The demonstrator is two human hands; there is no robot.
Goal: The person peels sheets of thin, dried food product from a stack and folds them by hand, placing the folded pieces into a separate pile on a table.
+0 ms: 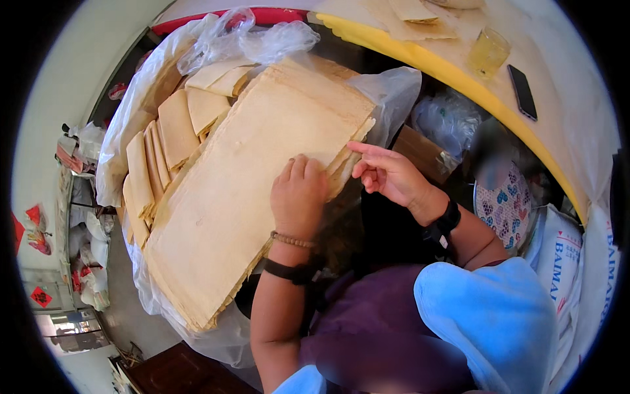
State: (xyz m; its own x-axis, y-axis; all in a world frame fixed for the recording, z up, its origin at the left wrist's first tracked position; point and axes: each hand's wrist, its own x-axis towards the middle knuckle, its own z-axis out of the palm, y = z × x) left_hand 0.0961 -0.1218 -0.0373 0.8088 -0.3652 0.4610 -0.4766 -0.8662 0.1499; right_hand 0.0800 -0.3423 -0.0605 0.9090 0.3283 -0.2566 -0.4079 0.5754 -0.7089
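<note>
A tall stack of large, thin, tan sheets, like bean-curd sheets, lies slantwise before me. My left hand rests on the top sheet near its right edge, its fingers curled down; whether they pinch anything is hidden. At the stack's ragged right edge is my right hand, palm partly turned up. Its index finger reaches to the sheet edges while the other fingers bend loosely, with nothing visible in them. Folded tan sheets lie in a row along the stack's left side.
Clear plastic sheeting surrounds the stack. Beyond it curves a table with a yellow edge, bearing a glass of yellowish liquid and a phone. A cardboard box and white printed sacks are at the right.
</note>
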